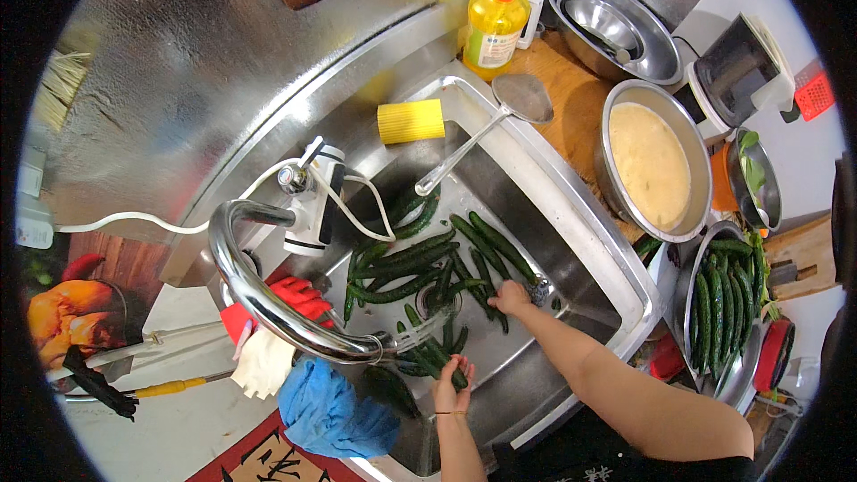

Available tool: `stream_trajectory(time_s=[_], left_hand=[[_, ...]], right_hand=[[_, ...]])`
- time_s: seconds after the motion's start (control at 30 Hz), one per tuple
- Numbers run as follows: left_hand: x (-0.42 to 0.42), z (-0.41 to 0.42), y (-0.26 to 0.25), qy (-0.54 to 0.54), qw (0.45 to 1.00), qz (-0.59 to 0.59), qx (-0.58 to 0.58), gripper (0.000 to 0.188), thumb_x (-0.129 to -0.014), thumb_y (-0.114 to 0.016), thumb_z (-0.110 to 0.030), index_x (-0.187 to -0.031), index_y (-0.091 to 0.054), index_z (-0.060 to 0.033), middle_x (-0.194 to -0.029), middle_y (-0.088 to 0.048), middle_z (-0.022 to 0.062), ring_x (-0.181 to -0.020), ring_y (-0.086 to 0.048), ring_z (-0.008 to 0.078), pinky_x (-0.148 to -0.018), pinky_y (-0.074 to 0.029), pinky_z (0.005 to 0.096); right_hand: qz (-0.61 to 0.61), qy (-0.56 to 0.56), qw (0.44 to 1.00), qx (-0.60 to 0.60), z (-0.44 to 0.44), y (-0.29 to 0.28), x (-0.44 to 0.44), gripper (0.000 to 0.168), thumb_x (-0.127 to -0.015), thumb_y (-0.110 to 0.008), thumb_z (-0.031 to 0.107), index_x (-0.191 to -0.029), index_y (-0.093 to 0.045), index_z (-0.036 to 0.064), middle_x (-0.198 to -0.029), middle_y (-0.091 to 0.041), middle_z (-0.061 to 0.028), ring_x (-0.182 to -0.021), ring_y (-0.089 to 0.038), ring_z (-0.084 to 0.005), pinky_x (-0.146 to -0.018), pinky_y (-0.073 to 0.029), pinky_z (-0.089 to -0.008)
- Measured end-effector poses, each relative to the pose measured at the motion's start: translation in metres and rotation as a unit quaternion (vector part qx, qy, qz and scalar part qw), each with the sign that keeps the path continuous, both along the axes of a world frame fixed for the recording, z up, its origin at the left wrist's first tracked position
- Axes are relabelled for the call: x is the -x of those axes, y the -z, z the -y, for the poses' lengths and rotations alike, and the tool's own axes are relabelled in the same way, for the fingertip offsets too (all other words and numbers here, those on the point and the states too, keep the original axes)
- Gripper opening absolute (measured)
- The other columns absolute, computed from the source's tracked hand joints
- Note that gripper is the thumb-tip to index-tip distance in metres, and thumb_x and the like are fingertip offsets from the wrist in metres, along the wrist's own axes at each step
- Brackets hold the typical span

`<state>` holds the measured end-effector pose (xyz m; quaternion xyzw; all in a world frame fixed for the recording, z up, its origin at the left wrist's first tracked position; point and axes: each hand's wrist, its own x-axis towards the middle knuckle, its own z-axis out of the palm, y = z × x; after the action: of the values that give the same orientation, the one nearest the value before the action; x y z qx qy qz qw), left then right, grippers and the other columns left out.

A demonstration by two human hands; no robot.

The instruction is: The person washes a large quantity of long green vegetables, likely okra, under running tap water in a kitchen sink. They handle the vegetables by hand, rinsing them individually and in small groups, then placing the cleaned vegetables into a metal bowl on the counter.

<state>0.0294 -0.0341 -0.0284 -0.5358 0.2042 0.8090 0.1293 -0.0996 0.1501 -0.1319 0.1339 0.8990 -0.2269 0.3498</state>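
Many dark green cucumbers (412, 261) lie loose in a stainless steel sink (515, 341). My left hand (455, 385), with a thin bracelet at the wrist, holds a cucumber (432, 356) near the sink's front left. Water runs from the curved chrome faucet (294, 331) beside that cucumber. My right hand (510, 298) is lowered over the lower ends of several cucumbers on the right; its fingers are bent, and whether it grips one I cannot tell. A silvery mesh scrubber (538, 289) sits just right of it.
A ladle (469, 147) lies across the sink's back rim near a yellow ribbed block (411, 121). Rightward stand a pot of cloudy liquid (649, 167) and a steel bowl of cucumbers (723, 301). Red gloves (301, 298) and a blue cloth (335, 408) hang at the left edge.
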Motion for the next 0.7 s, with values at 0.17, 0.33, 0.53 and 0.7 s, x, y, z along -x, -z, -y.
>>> stream_trajectory(time_s=[0.17,0.33,0.53,0.7], left_hand=[[0.003,-0.007,0.000,0.068,0.997,-0.010,0.033,0.015,-0.081,-0.060,-0.018,-0.090,-0.059,-0.0055,-0.098,-0.058,0.0066,-0.101,-0.054,0.0240,-0.087,-0.043,0.0441],[0.004,0.002,-0.026,0.065,0.991,-0.094,-0.073,0.018,-0.080,-0.061,-0.009,-0.095,-0.053,-0.0014,-0.097,-0.055,0.0098,-0.078,-0.054,0.0184,-0.066,-0.046,0.0315],[0.001,0.001,-0.061,0.077,0.981,-0.174,-0.037,0.018,-0.076,-0.061,-0.006,-0.089,-0.051,-0.0011,-0.089,-0.052,0.0135,-0.063,-0.047,0.0154,-0.054,-0.042,0.0244],[0.003,0.000,-0.085,-0.154,0.942,-0.204,-0.217,0.020,-0.074,-0.060,-0.010,-0.090,-0.051,-0.0017,-0.088,-0.044,0.0125,-0.064,-0.045,0.0139,-0.056,-0.043,0.0218]], right_hand=[[0.328,0.231,0.833,0.381,0.018,-0.006,-0.012,0.029,-0.076,-0.068,0.030,-0.067,-0.060,0.003,-0.064,-0.058,-0.0057,-0.058,-0.053,-0.0142,-0.051,-0.041,-0.0313],[0.120,0.156,0.881,0.431,0.060,-0.083,-0.051,0.033,-0.077,-0.064,0.032,-0.077,-0.059,-0.001,-0.072,-0.059,-0.0082,-0.064,-0.056,-0.0136,-0.054,-0.043,-0.0296],[0.041,0.226,0.902,0.366,0.109,-0.081,-0.023,0.037,-0.082,-0.060,0.031,-0.067,-0.054,-0.002,-0.062,-0.057,-0.0095,-0.054,-0.053,-0.0180,-0.051,-0.041,-0.0320],[0.221,0.414,0.667,0.578,0.120,-0.122,0.026,0.042,-0.088,-0.052,0.035,-0.054,-0.040,0.012,-0.049,-0.040,0.0001,-0.043,-0.037,-0.0119,-0.044,-0.032,-0.0269]])
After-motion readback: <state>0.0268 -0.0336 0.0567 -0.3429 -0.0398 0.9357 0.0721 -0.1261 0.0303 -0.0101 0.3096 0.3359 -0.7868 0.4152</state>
